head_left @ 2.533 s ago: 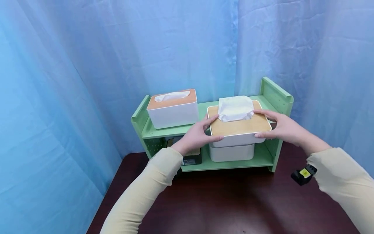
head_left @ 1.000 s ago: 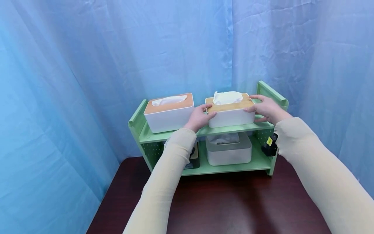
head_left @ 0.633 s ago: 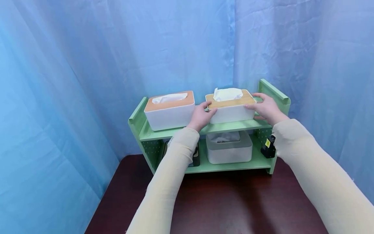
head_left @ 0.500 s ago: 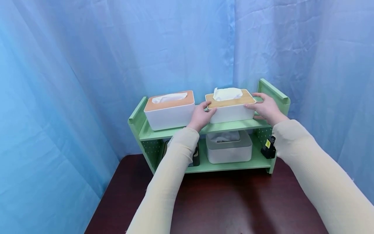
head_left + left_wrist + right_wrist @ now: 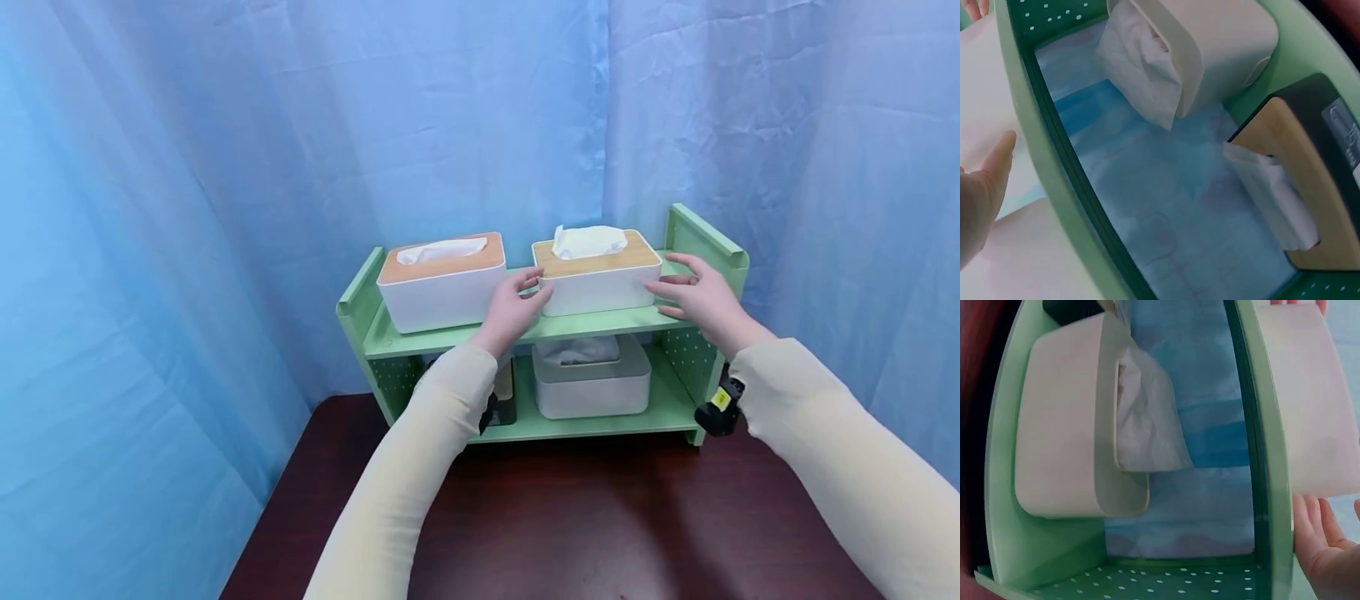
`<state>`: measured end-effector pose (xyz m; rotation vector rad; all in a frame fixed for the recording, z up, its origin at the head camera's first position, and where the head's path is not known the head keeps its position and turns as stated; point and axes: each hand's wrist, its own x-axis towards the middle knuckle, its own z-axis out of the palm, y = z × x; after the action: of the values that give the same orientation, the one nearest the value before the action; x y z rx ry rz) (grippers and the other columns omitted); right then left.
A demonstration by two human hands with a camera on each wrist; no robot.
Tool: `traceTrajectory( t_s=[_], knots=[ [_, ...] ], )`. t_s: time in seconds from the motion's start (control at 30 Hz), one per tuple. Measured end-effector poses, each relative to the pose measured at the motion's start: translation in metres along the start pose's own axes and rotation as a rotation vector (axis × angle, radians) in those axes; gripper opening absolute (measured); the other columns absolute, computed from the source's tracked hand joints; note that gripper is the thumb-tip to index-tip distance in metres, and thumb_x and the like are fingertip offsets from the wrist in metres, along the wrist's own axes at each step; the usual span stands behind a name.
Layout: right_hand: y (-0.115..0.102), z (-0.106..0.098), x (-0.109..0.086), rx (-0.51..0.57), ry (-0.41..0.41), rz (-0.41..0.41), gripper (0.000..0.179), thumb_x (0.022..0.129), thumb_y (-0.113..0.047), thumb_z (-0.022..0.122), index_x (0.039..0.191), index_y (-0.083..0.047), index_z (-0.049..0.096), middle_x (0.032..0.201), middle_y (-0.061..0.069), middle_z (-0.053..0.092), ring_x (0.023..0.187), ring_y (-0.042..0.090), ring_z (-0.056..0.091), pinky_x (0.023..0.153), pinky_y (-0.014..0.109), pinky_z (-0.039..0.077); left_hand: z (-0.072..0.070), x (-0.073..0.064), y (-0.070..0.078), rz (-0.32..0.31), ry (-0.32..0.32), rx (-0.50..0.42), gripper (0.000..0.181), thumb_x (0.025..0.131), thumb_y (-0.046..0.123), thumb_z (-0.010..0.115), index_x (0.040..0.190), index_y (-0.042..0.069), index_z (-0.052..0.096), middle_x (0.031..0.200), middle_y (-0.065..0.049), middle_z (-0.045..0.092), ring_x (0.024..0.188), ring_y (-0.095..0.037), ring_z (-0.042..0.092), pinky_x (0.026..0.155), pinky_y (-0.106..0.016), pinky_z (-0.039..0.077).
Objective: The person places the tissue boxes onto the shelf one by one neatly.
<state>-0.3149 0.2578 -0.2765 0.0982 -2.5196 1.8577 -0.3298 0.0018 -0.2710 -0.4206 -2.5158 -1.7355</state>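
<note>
Tissue box [image 5: 597, 272] sits on the green shelf's [image 5: 450, 337] top tier, right half, long axis left-right along it. Left hand [image 5: 514, 305] and right hand [image 5: 699, 297] flank its ends, fingers relaxed, holding nothing (left about touching, right just off). Second box [image 5: 442, 279] lies left.

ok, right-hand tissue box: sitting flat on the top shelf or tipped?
Flat. The tissue box rests level on the shelf, lid up, tissue poking out.
</note>
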Motion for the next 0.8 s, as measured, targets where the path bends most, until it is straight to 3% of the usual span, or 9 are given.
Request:
traceTrajectory(
  t_s=[0.1, 0.23, 0.43, 0.6, 0.8],
  knots=[
    [0.007, -0.002, -0.005, 0.048, -0.013, -0.022, 0.082, 0.094, -0.035, 0.055, 0.154, -0.012, 0.004, 0.138, 0.017, 0.038, 0.115, 0.016, 0.053, 0.094, 0.024, 0.047, -0.002, -0.006, -0.006, -0.004, -0.033, -0.068, 0.044, 0.096, 0.022, 0.056, 0.139, 0.013, 0.049, 0.141, -0.012, 0.049, 0.126, -0.028, 0.051, 0.096, -0.036, 0.048],
    [0.017, -0.003, -0.014, 0.101, -0.046, -0.053, 0.081, 0.095, -0.031, 0.056, 0.154, -0.012, 0.005, 0.123, 0.000, 0.043, 0.094, -0.007, 0.056, 0.085, 0.017, 0.050, -0.003, -0.014, -0.016, -0.019, -0.067, -0.155, 0.045, 0.097, 0.021, 0.055, 0.141, 0.015, 0.046, 0.141, -0.010, 0.049, 0.126, -0.026, 0.050, 0.096, -0.036, 0.048],
    [0.032, -0.001, -0.030, 0.146, -0.095, -0.111, 0.079, 0.095, -0.026, 0.057, 0.153, -0.007, 0.006, 0.117, -0.006, 0.045, 0.093, -0.007, 0.058, 0.081, 0.017, 0.052, -0.006, -0.027, -0.028, -0.047, -0.077, -0.260, 0.043, 0.098, 0.018, 0.053, 0.139, 0.011, 0.047, 0.140, -0.010, 0.049, 0.126, -0.024, 0.050, 0.097, -0.033, 0.047],
    [0.050, 0.001, -0.044, 0.263, -0.152, -0.161, 0.077, 0.096, -0.016, 0.056, 0.152, -0.002, 0.006, 0.112, -0.010, 0.050, 0.094, -0.003, 0.060, 0.080, 0.019, 0.053, -0.008, -0.044, -0.042, -0.041, -0.069, -0.330, 0.042, 0.098, 0.017, 0.053, 0.138, 0.004, 0.046, 0.140, -0.012, 0.049, 0.127, -0.024, 0.050, 0.098, -0.033, 0.046],
    [0.079, 0.008, -0.061, 0.336, -0.177, -0.196, 0.061, 0.097, -0.012, 0.053, 0.148, -0.006, 0.021, 0.110, -0.014, 0.057, 0.096, -0.001, 0.061, 0.079, 0.020, 0.053, -0.014, -0.068, -0.068, -0.017, -0.037, -0.382, 0.037, 0.098, 0.015, 0.052, 0.133, 0.003, 0.050, 0.136, -0.014, 0.051, 0.127, -0.027, 0.049, 0.099, -0.035, 0.045]
  ],
)
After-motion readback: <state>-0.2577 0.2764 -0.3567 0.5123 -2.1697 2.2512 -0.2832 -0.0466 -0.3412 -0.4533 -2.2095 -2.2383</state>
